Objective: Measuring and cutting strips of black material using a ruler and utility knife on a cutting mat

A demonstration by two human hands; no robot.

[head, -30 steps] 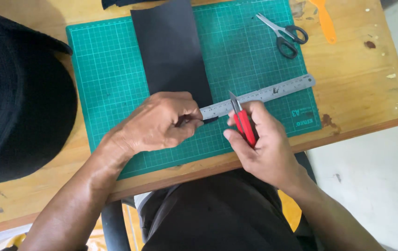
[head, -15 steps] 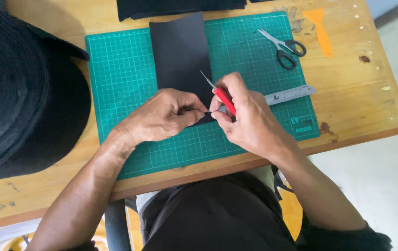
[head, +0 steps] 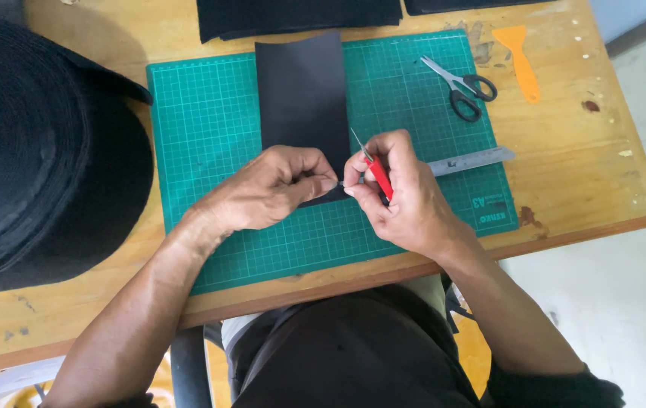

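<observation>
Pinching the near end of the black strip (head: 304, 98) on the green cutting mat (head: 209, 128), the left hand (head: 270, 189) meets the right hand (head: 398, 196), whose grip is clamped on a red craft knife (head: 377, 175) beside the steel ruler (head: 474, 160).

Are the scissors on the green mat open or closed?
Closed. The scissors lie flat on the green cutting mat, their two blades together in one line, away from both hands.

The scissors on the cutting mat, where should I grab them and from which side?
Take the scissors by the black finger loops at their lower right end, coming in from the right. The blades point up-left across the green mat, and the loops lie clear, apart from the orange scraper.
</observation>
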